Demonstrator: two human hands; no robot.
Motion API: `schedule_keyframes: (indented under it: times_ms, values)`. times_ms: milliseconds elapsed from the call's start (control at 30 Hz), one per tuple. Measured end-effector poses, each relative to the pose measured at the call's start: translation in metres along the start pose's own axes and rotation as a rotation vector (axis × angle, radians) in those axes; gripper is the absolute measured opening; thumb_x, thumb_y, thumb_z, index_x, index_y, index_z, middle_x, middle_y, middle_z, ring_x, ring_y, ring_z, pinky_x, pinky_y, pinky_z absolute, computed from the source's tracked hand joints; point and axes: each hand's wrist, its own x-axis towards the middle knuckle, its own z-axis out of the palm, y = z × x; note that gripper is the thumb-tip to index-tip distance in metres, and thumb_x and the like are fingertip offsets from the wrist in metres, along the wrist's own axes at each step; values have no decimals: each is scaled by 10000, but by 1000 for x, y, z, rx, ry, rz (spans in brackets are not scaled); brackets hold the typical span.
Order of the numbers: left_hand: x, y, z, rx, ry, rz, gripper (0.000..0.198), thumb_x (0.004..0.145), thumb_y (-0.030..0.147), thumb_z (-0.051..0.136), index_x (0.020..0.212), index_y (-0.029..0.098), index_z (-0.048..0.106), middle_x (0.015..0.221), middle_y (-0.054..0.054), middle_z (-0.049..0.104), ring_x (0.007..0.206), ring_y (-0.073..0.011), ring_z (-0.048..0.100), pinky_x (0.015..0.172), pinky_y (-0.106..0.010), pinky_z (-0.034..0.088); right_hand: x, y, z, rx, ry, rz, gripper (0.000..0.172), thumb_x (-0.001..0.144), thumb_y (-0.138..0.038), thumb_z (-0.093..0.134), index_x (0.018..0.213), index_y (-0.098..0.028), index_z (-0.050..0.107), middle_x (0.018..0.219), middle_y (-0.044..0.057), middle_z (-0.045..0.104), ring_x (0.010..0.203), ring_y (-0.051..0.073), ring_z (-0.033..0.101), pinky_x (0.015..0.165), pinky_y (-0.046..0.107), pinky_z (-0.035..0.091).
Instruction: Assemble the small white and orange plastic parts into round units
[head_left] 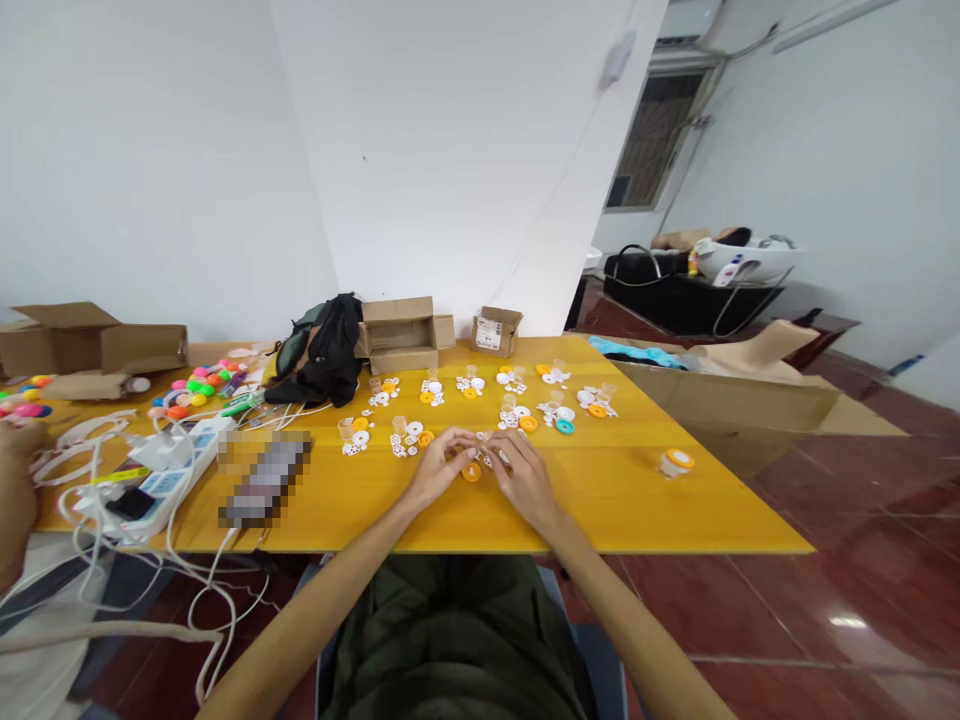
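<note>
My left hand (444,466) and my right hand (525,476) meet low over the front middle of the yellow table (615,510). The fingers of both are bent and close together, around something too small to make out. Just below the fingertips lies an orange round lid-like piece (471,472), close to my left thumb. Small white perforated pieces (482,437) show between the hands, partly hidden by the fingers. Beyond my right hand stand a clear cup (509,402), an orange disc (529,424) and more white pieces.
Several similar groups of cups, discs and white pieces are spread farther back. A lidded clear jar (676,462) stands at right. At left are a phone (268,480), power strip (176,470) and cables. Cardboard boxes (405,358) line the wall. Another person's arm (15,500) shows far left.
</note>
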Motion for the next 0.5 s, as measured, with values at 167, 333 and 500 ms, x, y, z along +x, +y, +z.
schedule_keyframes:
  times_ms: [167, 333, 500]
  values:
    - [-8, -4, -4, 370, -80, 126, 221, 791, 291, 712, 995, 228, 654, 1010, -47, 678, 1011, -241, 619, 938, -375, 481, -1, 4, -3, 161, -6, 196, 155, 954, -294, 536, 855, -249, 646, 797, 33, 699, 724, 204, 646, 679, 316, 537]
    - [-12, -7, -4, 637, -110, 138, 190, 762, 259, 740, 912, 236, 627, 971, -36, 623, 1000, -255, 591, 935, -402, 475, 0, 3, -7, 307, -145, 282, 202, 934, -337, 552, 805, -242, 675, 778, 26, 723, 676, 193, 643, 638, 295, 520]
    - [-10, -5, -5, 695, -142, 140, 115, 786, 222, 702, 867, 237, 622, 935, -29, 619, 976, -245, 586, 926, -385, 467, 0, 5, -5, 328, -278, 250, 214, 933, -264, 536, 806, -242, 707, 819, 31, 745, 752, 199, 677, 716, 303, 526]
